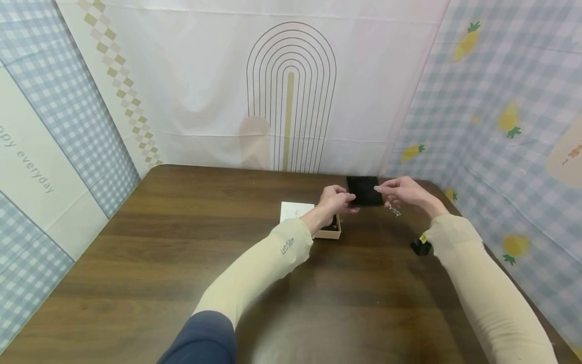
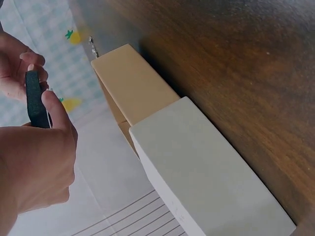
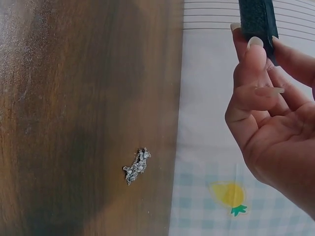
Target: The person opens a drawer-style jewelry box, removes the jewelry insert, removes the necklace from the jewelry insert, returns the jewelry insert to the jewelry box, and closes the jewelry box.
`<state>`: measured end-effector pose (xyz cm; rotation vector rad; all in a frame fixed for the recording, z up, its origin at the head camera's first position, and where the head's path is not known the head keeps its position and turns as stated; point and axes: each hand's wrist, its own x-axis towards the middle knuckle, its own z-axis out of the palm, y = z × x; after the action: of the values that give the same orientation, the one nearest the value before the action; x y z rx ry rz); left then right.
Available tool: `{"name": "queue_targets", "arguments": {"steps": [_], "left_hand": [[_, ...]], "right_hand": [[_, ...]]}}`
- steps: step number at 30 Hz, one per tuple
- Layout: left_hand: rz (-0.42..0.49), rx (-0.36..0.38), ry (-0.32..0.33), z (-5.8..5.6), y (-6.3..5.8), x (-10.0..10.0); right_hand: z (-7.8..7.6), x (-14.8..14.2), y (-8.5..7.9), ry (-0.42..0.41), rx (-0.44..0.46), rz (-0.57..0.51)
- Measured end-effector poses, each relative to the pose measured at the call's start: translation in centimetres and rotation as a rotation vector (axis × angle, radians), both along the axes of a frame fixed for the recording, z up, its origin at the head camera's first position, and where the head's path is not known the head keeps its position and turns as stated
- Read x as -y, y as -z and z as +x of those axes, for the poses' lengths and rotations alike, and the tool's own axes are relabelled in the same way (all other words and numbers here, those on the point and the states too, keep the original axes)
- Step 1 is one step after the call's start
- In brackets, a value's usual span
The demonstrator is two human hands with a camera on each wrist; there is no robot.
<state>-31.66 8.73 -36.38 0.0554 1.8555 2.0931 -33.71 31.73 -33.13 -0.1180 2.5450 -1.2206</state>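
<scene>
Both hands hold a thin black square pad [image 1: 364,191] over the far right part of the table. My left hand [image 1: 334,199] pinches its left edge, thumb on top. At the opposite edge, my right hand [image 1: 404,191] grips it between thumb and fingers. Seen edge-on in the left wrist view, the pad [image 2: 37,101] looks like a dark slab with a fuzzy surface. Below my left hand lies a box: a white cover [image 2: 197,167] partly over a tan tray [image 2: 133,83]. Dark contents show in the tray; my left forearm hides part of it.
A small silvery chain-like piece [image 3: 137,166] lies on the brown table [image 1: 218,212], below my right hand. A black item with a bit of yellow [image 1: 422,246] sits beside my right sleeve. Patterned cloth [image 1: 200,76] hangs behind the table and along its sides.
</scene>
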Motion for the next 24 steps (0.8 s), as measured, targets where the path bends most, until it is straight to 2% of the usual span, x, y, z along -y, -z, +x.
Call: {"name": "queue_targets", "arguments": {"steps": [6,12,16,20,22,24], "left_hand": [[-0.082,-0.083,-0.055,0.3,0.0,0.1],[-0.219,-0.244,-0.079,0.3,-0.3,0.7],[-0.387,-0.398,-0.023,0.2,-0.3,2.1],[-0.560,-0.534,0.086,-0.1,0.0,4.1],[-0.627,-0.563,0.155,-0.4,0.1,5.1],[-0.732,-0.596,0.212,-0.8,0.3,6.2]], "right_hand": [[0.1,-0.3,-0.2,0.014,0.011,-0.007],[0.0,-0.6,-0.3,0.033,0.034,-0.044],[0.0,-0.7,-0.3,0.024,0.034,-0.046],[0.2,-0.9,-0.3,0.021,0.018,-0.035],[0.1,-1.0,-0.3,0.024,0.012,-0.033],[0.1,-1.2,-0.3,0.029,0.016,-0.049]]}}
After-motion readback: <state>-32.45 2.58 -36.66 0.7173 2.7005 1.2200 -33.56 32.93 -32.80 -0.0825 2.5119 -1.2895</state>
